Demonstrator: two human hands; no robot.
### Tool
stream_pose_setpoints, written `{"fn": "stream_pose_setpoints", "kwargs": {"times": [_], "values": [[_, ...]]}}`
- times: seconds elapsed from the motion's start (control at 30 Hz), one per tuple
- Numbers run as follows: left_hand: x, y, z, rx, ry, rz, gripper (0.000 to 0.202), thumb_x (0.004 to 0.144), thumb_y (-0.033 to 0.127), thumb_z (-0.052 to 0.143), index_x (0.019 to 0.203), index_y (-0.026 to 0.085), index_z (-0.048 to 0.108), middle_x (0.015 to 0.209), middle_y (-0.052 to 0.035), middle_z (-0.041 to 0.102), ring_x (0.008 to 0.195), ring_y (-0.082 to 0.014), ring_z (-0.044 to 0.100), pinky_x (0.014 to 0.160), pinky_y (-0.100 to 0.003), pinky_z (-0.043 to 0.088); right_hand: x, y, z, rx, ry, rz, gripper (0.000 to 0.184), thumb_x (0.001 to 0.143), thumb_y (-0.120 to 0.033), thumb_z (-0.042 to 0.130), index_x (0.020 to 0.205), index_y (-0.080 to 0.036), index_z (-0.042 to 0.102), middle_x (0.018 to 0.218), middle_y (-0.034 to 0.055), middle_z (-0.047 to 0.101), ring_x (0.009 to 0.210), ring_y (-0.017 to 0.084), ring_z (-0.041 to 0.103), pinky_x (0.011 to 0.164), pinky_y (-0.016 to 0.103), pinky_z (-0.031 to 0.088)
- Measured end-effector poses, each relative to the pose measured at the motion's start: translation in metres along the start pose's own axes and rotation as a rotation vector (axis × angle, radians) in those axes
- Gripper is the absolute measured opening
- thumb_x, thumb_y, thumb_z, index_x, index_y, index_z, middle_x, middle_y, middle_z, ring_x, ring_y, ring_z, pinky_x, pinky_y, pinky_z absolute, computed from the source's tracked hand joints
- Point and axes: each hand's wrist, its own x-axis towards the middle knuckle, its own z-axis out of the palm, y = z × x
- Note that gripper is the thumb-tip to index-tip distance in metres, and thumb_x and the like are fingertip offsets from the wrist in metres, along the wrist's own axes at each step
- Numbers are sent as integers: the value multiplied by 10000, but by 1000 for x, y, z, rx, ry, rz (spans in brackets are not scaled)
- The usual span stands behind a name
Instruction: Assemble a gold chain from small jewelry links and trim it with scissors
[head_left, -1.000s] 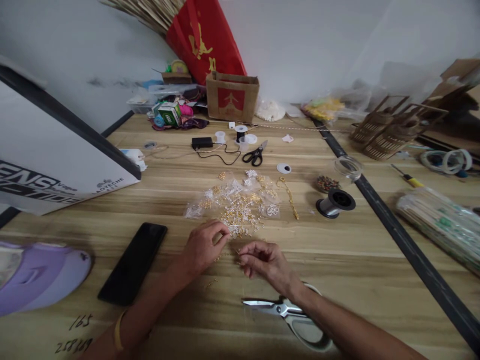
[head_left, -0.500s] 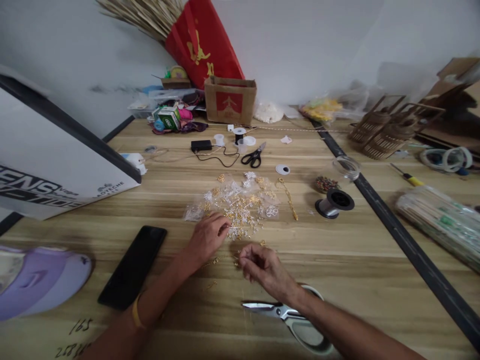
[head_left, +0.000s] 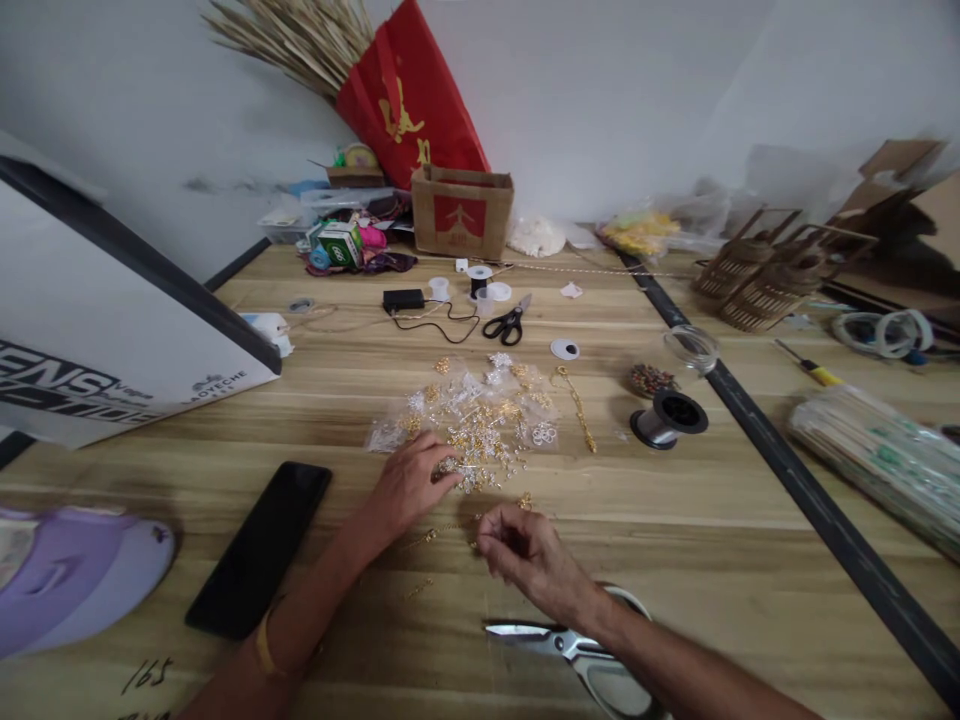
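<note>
My left hand [head_left: 411, 482] reaches to the near left edge of a pile of small gold and silver jewellery findings [head_left: 484, 440]. Its thumb and fingers are apart, with the tips among the pieces. My right hand [head_left: 529, 555] is closed in a pinch just nearer to me, its fingertips at the end of a thin gold chain [head_left: 429, 536] that trails left over the table. A small cluster of gold pieces [head_left: 525, 500] lies just beyond the right knuckles. White-handled scissors [head_left: 562, 640] lie partly under my right forearm.
Left of my arm lie a black phone [head_left: 259, 550] and a purple cap [head_left: 97, 580]. A wire spool [head_left: 667, 418], a dish of beads [head_left: 651, 380] and a gold chain bracelet [head_left: 577, 410] are to the right. Black scissors [head_left: 506, 325] lie behind the pile.
My left thumb has parted from the fingers at the edge of the pile. My right hand keeps its pinch, almost in place. The view has shifted slightly.
</note>
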Motion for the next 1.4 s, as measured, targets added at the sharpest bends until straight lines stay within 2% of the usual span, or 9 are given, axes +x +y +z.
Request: {"fn": "stream_pose_setpoints", "kwargs": {"times": [0.17,0.4,0.63,0.8,0.97,1.07,1.4], "values": [[0,-7,4,-48,26,18,120,769,116,588,835,172,671,825,-37,632,789,-166,596,742,-285,471,0,-1,1,-3,-9,10,264,831,-391,546,712,-161,492,568,-41,427,512,82,378,479,209,295],[2,-15,10,-154,160,49,144,795,82,524,808,161,644,795,-41,649,751,-151,603,709,-272,480,1,0,1,-35,-18,23,260,843,-392,538,729,-161,503,592,-35,430,533,87,393,495,211,309],[1,-17,6,-213,212,-8,131,805,102,530,798,166,645,797,-40,668,744,-141,614,693,-250,480,1,3,1,-42,-23,15,271,855,-398,527,720,-165,497,589,-32,439,531,87,401,499,211,314],[1,-18,5,-175,182,-32,92,776,104,571,779,161,644,744,-27,634,664,-126,590,628,-234,477,1,3,1,-46,-33,17,256,855,-380,525,721,-165,494,588,-35,428,532,87,392,499,210,308],[-1,-14,3,-47,109,-41,75,729,98,626,746,167,648,739,-22,640,704,-153,592,691,-280,467,0,4,1,-55,-39,17,223,861,-337,521,721,-166,491,590,-38,419,532,86,381,495,210,293],[-2,-11,3,-4,71,-42,69,746,111,616,740,172,647,761,-29,641,743,-170,593,717,-296,456,0,4,1,-58,-44,13,204,861,-319,520,730,-164,497,587,-41,413,533,87,381,496,211,288],[1,-14,1,-163,84,-57,73,785,140,591,734,151,641,734,-32,665,718,-158,600,710,-274,452,0,1,1,-79,-50,20,196,855,-298,515,722,-157,489,579,-46,404,524,83,369,493,208,291]]}}
